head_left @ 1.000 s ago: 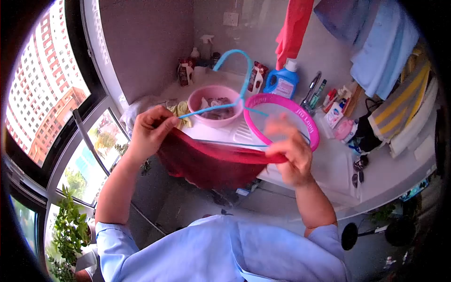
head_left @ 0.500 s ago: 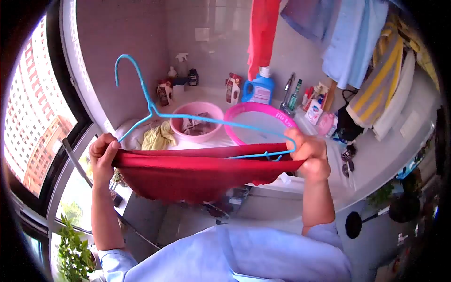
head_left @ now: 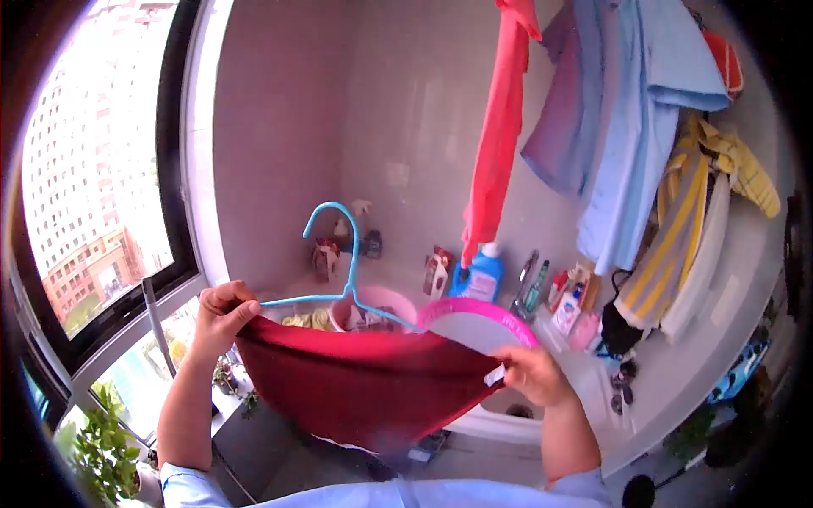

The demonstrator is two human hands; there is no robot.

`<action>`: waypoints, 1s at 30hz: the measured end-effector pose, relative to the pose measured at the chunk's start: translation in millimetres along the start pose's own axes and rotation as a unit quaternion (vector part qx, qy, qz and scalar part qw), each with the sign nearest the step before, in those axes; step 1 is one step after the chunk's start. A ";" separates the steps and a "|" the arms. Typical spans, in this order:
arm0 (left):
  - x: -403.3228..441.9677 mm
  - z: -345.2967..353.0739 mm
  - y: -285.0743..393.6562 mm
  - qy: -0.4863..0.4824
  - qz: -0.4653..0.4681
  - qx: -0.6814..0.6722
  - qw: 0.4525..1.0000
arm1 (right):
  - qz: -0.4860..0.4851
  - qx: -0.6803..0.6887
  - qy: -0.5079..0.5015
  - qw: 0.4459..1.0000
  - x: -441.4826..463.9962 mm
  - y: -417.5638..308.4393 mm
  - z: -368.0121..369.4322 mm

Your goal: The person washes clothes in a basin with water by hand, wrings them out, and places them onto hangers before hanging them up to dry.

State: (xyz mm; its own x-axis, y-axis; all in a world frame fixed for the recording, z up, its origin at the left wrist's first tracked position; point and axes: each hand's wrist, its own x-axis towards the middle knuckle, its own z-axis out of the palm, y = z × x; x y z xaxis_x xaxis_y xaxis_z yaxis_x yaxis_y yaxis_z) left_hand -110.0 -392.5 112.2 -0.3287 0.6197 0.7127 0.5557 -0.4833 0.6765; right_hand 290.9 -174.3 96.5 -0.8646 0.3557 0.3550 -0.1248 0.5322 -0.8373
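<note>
A dark red garment (head_left: 373,377) is stretched between my two hands, its lower edge hanging loose. My left hand (head_left: 224,315) is closed on its upper left corner and on the left end of a light blue clothes hanger (head_left: 350,286). The hanger's hook points up, and its right arm slopes down behind the cloth, where the end is hidden. At the garment's right corner, my right hand (head_left: 535,375) pinches the fabric beside a small white tag (head_left: 494,375). This hand is apart from the visible part of the hanger.
Behind the garment are a pink basin (head_left: 398,301) holding cloth and a pink-rimmed basin (head_left: 457,309). A blue detergent bottle (head_left: 481,278) stands by the wall. Red clothing (head_left: 498,144) and blue shirts (head_left: 622,152) hang above. A window (head_left: 102,161) and a plant (head_left: 106,444) are left.
My view has tilted upward. My right hand has come off the hanger's right end and now holds only the garment corner, lower down. The garment has turned to show its broad side.
</note>
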 end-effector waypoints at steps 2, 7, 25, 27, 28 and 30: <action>-0.6 -2.9 -1.0 0.016 -0.013 -0.014 1.000 | 0.000 -0.037 0.017 0.999 -4.6 -15.4 8.0; 2.6 6.6 2.5 0.064 0.015 -0.047 0.997 | -0.101 -0.071 0.191 0.974 1.3 -16.5 17.1; 57.4 5.6 -47.8 0.046 -0.016 -0.037 0.998 | 0.001 -0.021 0.056 0.998 33.9 -41.9 -11.1; 73.0 -4.5 -57.7 0.040 0.016 -0.119 0.992 | -0.053 -0.041 0.073 0.995 57.7 -61.5 9.6; 80.9 -13.7 -65.0 0.044 0.027 -0.070 0.996 | -0.074 -0.030 0.067 0.995 70.4 -57.1 12.0; 101.0 -23.8 -87.7 0.040 0.007 0.017 0.999 | 0.049 0.023 0.092 0.994 102.6 -42.9 20.7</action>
State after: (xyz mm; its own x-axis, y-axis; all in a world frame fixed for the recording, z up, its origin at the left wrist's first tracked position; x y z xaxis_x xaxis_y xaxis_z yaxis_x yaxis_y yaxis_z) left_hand -210.1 -302.2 129.3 -0.3791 0.5609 0.7360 0.5866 -0.4696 0.6599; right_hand 197.5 -176.5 160.3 -0.7710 0.5403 0.3370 -0.0695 0.4546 -0.8880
